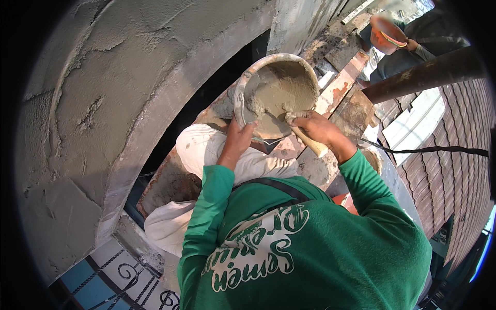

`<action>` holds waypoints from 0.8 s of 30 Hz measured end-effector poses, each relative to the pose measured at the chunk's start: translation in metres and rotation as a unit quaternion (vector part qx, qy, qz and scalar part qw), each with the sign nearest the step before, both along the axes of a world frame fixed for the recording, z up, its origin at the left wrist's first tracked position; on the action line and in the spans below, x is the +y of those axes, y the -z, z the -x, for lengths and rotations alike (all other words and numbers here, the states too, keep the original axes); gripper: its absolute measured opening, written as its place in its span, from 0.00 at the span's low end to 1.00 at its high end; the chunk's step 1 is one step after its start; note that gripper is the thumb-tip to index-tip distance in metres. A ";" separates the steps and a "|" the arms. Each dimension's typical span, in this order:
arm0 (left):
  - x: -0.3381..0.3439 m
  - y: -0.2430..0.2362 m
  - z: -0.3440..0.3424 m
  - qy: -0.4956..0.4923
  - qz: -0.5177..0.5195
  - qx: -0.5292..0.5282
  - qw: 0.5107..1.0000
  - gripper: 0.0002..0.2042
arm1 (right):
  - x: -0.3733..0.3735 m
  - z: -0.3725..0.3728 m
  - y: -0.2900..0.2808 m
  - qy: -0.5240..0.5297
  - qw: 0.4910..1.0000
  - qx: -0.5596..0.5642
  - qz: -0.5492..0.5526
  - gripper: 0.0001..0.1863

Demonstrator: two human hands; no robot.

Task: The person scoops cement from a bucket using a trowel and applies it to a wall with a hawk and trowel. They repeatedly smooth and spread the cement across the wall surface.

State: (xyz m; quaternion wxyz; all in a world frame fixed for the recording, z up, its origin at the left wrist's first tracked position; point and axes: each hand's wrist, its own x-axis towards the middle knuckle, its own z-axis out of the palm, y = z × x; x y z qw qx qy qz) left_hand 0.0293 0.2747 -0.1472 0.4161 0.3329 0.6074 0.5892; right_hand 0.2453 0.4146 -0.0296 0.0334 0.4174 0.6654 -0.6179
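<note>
A round bucket (239, 101) tilts toward me above my lap, its rim crusted with grey. Wet grey mortar (281, 88) lies inside it. My left hand (237, 143) grips the near left part of the bucket's rim, thumb on the inner side. At the near right of the rim, my right hand (318, 130) is closed around a trowel (313, 145). Its pale wooden handle points back toward me. Mortar coats the part of the tool near my fingers, and its blade is not plainly visible.
Freshly plastered wall (103, 77) rises at left, with a dark gap beside it. Mortar-stained planks (349, 85) extend ahead. At far right another person's hand (412, 45) holds an orange bucket (385, 35). A rusty pipe (429, 75) and black cable (439, 149) cross near the tiled roof (439, 175).
</note>
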 end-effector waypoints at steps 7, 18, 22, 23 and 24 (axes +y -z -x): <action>-0.003 0.003 0.004 0.030 0.008 -0.039 0.999 0.18 | -0.010 0.047 0.019 -0.081 0.877 -0.066 -0.468 0.15; -0.005 0.007 0.004 0.029 -0.016 0.064 0.997 0.19 | -0.051 0.034 0.025 -0.111 0.849 -0.086 -0.509 0.18; -0.006 0.010 0.005 0.028 -0.012 0.023 0.999 0.19 | -0.047 0.028 0.025 -0.206 0.803 -0.124 -0.545 0.16; -0.006 0.009 0.005 0.022 -0.005 0.013 1.000 0.19 | -0.041 0.022 0.023 -0.250 0.802 -0.158 -0.519 0.15; -0.007 0.007 0.005 0.018 -0.002 0.019 1.000 0.19 | -0.033 0.018 0.021 -0.297 0.796 -0.209 -0.485 0.14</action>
